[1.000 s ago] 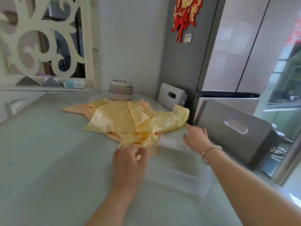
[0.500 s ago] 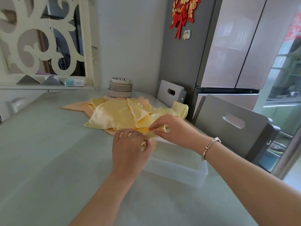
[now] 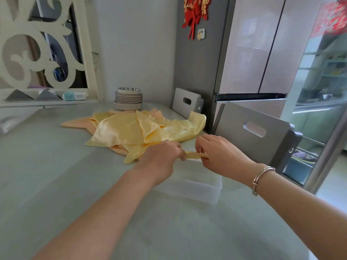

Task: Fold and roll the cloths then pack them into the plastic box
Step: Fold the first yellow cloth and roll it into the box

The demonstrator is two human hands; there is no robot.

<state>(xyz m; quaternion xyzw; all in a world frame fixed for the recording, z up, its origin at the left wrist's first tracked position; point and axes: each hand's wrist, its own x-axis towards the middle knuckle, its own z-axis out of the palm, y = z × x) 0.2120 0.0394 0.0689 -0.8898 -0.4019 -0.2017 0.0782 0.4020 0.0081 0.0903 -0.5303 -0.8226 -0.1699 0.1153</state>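
Over the near end of the clear plastic box (image 3: 195, 186), we pinch one edge of a yellow satin cloth (image 3: 195, 155) taut between our hands: the left hand (image 3: 162, 156) grips one end with curled fingers, the right hand (image 3: 218, 153) nips the other between thumb and fingertips. That strip runs back into the heap of yellow cloths (image 3: 131, 132) lying on peach ones (image 3: 75, 124), just behind the box. We judge the satin light, limp and slippery; folds will likely slide apart unless we hold corners and hems and press each crease flat. The pale green countertop (image 3: 56, 184) looks smooth, offering little grip. A stack of bowls (image 3: 128, 99) stands behind the heap, two grey cutting boards (image 3: 249, 139) lean at the right, and a refrigerator (image 3: 253, 53) rises beyond.
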